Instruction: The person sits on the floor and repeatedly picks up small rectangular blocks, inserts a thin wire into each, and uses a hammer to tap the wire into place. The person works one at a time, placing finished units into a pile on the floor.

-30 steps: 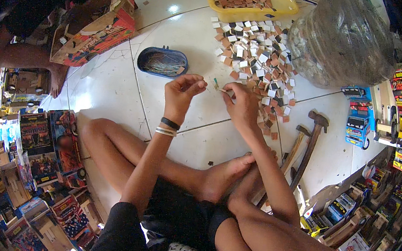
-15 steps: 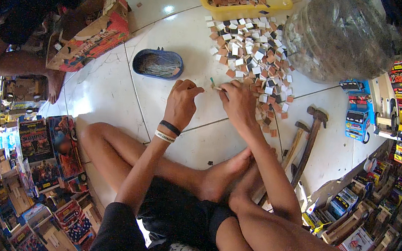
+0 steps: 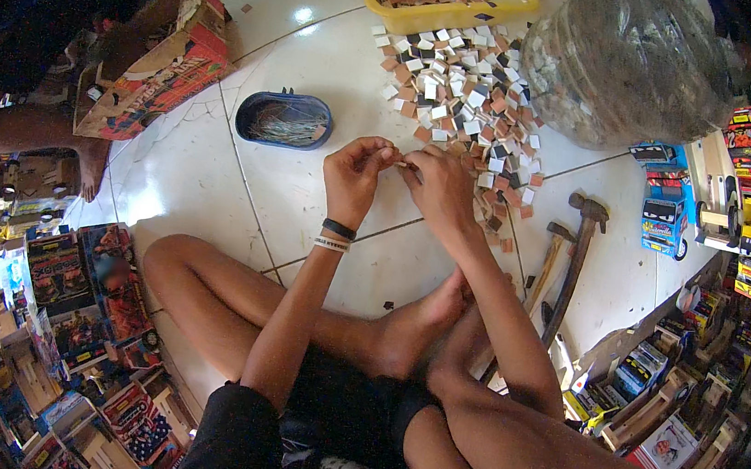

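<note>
My left hand is raised over the tiled floor with thumb and forefinger pinched together, and what they grip, if anything, is too small to name. Almost touching it, my right hand is closed on a small brownish piece pinched at its fingertips. The fingers hide most of that piece. Left of my hands stands an oval blue container holding many thin, nail-like metal pieces. Just beyond my right hand lies a spread of small square pieces in white, brown and black.
A yellow tub of similar pieces stands behind the spread, beside a large filled plastic bag. Two hammers lie by my right foot. Wooden toy trucks crowd both sides. At left, another person's leg is near a red cardboard box.
My left hand has moved right and turned, bringing its fingertips up to my right hand's. The small piece, partly visible between them before, is now mostly covered.
</note>
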